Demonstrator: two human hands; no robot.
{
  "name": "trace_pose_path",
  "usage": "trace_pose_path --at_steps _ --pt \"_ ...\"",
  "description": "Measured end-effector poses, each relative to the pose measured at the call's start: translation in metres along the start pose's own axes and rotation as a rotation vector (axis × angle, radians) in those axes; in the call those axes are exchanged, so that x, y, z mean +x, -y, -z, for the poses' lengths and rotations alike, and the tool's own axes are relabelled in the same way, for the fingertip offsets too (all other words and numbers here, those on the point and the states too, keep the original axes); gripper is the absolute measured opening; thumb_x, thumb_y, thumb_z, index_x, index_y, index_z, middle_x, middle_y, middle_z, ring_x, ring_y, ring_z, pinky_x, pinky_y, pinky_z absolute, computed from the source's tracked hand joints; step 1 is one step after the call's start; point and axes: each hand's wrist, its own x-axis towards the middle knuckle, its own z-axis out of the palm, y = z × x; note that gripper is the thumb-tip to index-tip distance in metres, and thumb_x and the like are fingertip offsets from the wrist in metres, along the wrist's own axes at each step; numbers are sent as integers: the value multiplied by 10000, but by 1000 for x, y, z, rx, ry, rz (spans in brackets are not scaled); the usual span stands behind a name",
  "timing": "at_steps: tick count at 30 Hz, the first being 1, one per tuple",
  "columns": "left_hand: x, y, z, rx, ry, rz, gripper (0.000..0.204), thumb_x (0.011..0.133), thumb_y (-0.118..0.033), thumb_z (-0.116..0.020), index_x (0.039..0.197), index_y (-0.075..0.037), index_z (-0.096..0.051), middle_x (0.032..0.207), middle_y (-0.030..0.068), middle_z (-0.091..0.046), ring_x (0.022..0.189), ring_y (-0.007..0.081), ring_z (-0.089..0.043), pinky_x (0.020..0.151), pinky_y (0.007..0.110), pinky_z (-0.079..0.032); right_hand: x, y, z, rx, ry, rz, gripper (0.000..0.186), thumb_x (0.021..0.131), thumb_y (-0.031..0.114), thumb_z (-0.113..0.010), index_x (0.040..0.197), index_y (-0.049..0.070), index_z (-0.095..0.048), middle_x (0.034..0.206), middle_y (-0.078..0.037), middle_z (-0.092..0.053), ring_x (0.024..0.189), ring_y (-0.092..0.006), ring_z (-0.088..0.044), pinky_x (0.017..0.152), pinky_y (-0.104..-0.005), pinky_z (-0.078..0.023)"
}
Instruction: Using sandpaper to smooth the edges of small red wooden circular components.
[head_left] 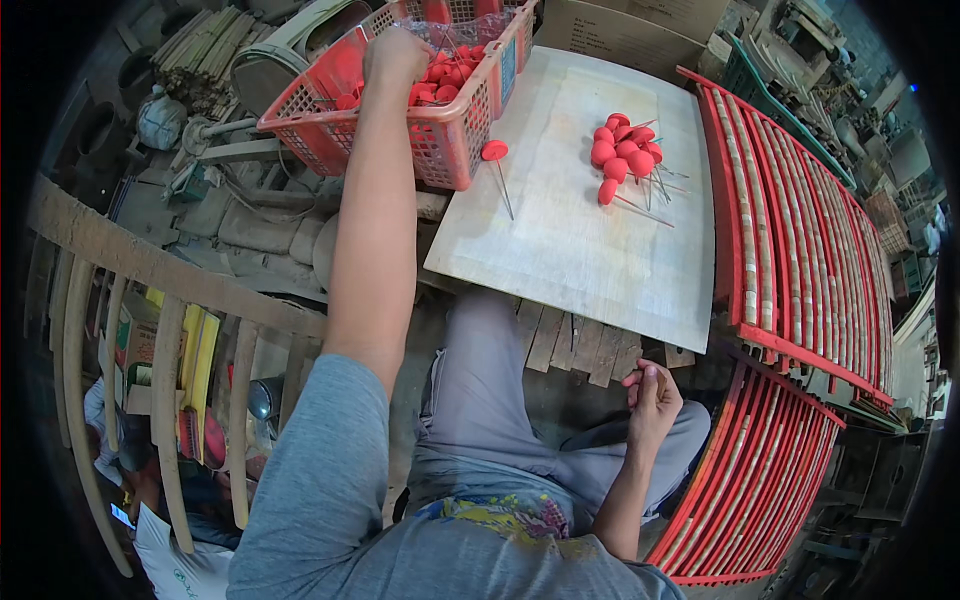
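Note:
My left hand (396, 56) reaches over the far side of a red plastic crate (440, 150), its fingers hidden below the knuckles. Inside the crate are several red, round-headed pieces on thin metal rods (447, 72). On a pale board (570, 250) to the right lies a loose cluster of the same red-headed rods (625, 150). A single red-headed rod (495, 150) lies apart from them, close to the crate's corner. My right hand (655, 405) hovers over my right knee near the board's front edge, fingers loosely curled and slightly apart, with nothing visible in it.
Red-framed slatted racks (800, 230) stand along the right side. A wooden railing (170, 255) curves across the left, with a person (180, 550) beyond it. Cardboard boxes (620, 35) sit behind the board. Bundled sticks (210, 50) lie at far left.

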Motion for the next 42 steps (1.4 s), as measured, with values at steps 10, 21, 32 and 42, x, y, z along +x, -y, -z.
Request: trace_pose_path --at_steps 10,21,32,42 --pt "-79 -50 51 -933 -825 -198 170 789 -52 -656 908 -132 -747 764 62 -715 686 83 -664 657 238 -509 -8 9 -5 -61 2 8 197 963 130 -510 975 -39 -611 695 -61 -615 514 -31 -418 463 -167 -310" --pt "-80 -49 46 -818 -714 -151 172 818 26 -600 927 -23 -724 829 83 -716 780 88 -666 724 214 -522 -11 8 7 -54 -3 20 216 962 173 -521 982 -17 -622 692 -53 -620 492 -33 -441 435 -169 -321" --pt "-124 -63 54 -2134 -296 -174 199 868 79 -523 1031 43 -632 1094 181 -626 1051 274 -608 966 375 -491 -20 25 2 37 -78 -43 155 961 162 -518 988 15 -560 721 -69 -624 524 -53 -479 449 -173 -352" --pt "-259 -180 27 -2633 950 -148 211 910 77 -460 1057 44 -607 1159 157 -601 1158 238 -545 1079 370 -402 -8 123 13 392 51 411 51 847 -1 -618 894 1 -601 1223 -172 -522 1010 -171 -573 821 -293 -510"
